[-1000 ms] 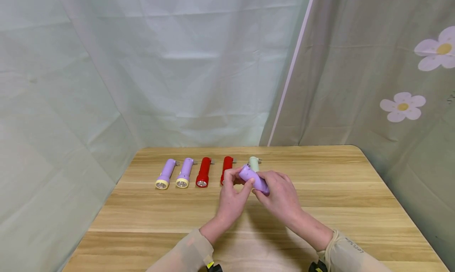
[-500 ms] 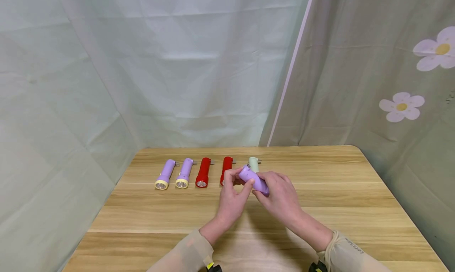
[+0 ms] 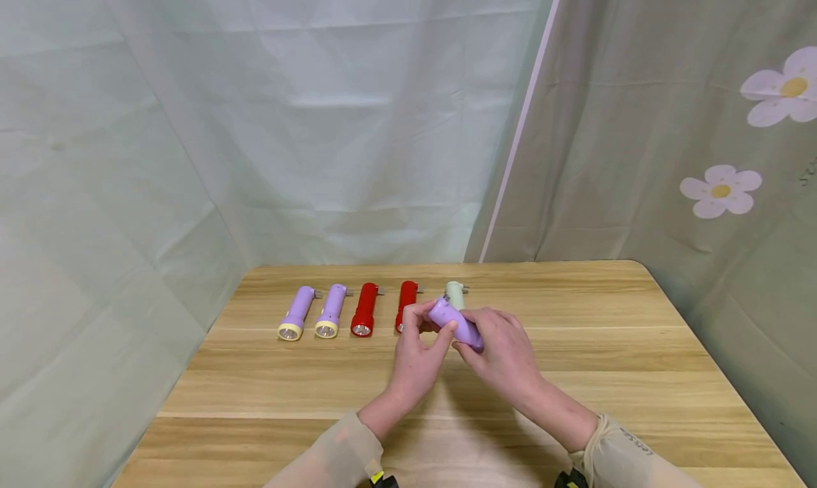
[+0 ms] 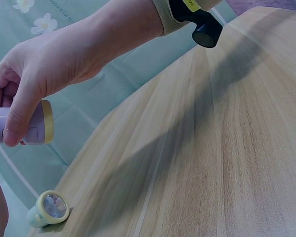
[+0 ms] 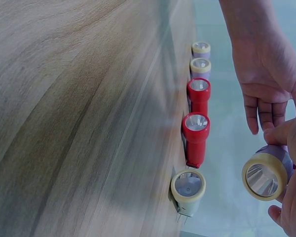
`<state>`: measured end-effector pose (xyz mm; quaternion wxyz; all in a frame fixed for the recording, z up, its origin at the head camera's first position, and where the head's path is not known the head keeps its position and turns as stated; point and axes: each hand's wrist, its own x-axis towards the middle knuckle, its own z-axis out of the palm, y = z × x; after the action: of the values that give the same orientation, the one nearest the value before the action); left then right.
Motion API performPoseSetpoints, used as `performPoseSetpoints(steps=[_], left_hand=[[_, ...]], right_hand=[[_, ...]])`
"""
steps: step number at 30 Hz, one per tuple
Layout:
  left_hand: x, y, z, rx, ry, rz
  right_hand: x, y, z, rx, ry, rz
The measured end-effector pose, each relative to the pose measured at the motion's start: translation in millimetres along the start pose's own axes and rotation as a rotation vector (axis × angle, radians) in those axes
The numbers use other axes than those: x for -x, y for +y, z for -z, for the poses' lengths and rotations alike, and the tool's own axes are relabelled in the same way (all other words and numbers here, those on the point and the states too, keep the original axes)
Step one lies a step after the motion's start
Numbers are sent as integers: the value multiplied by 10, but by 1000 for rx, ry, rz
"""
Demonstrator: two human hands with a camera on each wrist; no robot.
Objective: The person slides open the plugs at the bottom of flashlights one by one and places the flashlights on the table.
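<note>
Both hands hold a purple flashlight (image 3: pixel 456 323) with a cream rim above the middle of the table, its plug prongs pointing up and away. My left hand (image 3: pixel 418 353) pinches the prong end between thumb and fingers. Around the lamp end, my right hand (image 3: pixel 504 346) curls its fingers. In the right wrist view the reflector (image 5: pixel 262 180) of this flashlight shows, unlit as far as I can tell. Behind the hands lies a pale green flashlight (image 3: pixel 455 294), partly covered; the left wrist view shows its round lens (image 4: pixel 55 206).
On the wooden table (image 3: pixel 306 403), a row runs leftward: a red flashlight (image 3: pixel 406 305), another red flashlight (image 3: pixel 366 309), a purple flashlight (image 3: pixel 332 311) and an outermost purple flashlight (image 3: pixel 297 313). All have prongs out at the far end. Curtains (image 3: pixel 383 133) hang behind the table.
</note>
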<state>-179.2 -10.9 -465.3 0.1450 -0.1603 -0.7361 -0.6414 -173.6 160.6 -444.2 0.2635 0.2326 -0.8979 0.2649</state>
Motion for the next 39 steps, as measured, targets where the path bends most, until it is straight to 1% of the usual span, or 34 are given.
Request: performPoseSetpoints(steps=[10, 17, 27, 32, 39], left_hand=[[2, 24, 2, -7, 0, -5], [9, -5, 11, -6, -6, 7], [24, 40, 20, -7, -2, 9], [30, 31, 24, -10, -7, 3], [26, 29, 15, -20, -1, 15]], right_hand=[[1, -3, -4, 4, 1, -1], [7, -11, -6, 1, -1, -2], [8, -21, -11, -1, -3, 0], [12, -23, -11, 1, -3, 0], [18, -20, -11, -5, -3, 3]])
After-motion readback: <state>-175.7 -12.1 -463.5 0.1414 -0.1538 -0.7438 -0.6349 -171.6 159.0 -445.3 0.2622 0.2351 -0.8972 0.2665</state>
